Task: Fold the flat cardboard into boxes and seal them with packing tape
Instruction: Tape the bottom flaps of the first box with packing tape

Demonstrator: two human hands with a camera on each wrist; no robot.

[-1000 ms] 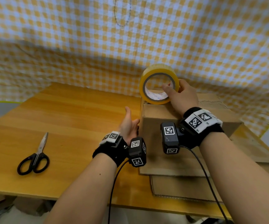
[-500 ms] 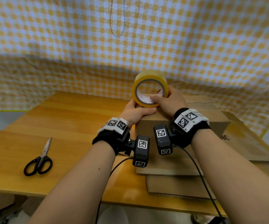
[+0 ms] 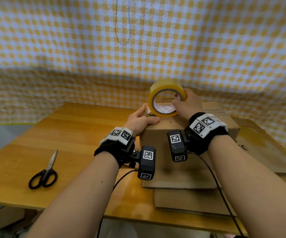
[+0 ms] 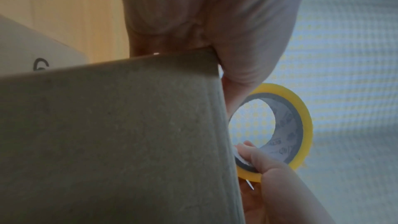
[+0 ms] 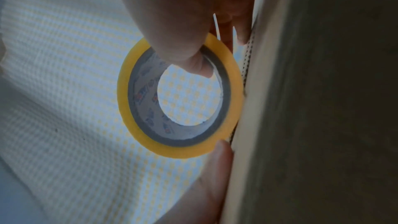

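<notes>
We held the tape roll [image 3: 166,98] upright on the box [image 3: 187,134] top, right hand [image 3: 185,104] gripping its 3 o'clock rim. Left hand [image 3: 141,121], moved since a second earlier, pressed flat at 9 o'clock; taping apparently starting.

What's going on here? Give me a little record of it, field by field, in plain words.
Activity: taping a cardboard box shut
Box: folded up, standing on flat cardboard on the wooden table
Tape roll: yellow, upright on its edge on the box's top, at the left end
Right hand: holds the roll, thumb through its hole
Left hand: pressed over the box's top left edge, beside the roll
Scissors: black-handled, lying untouched on the table to the left
Backdrop: yellow checked cloth
</notes>
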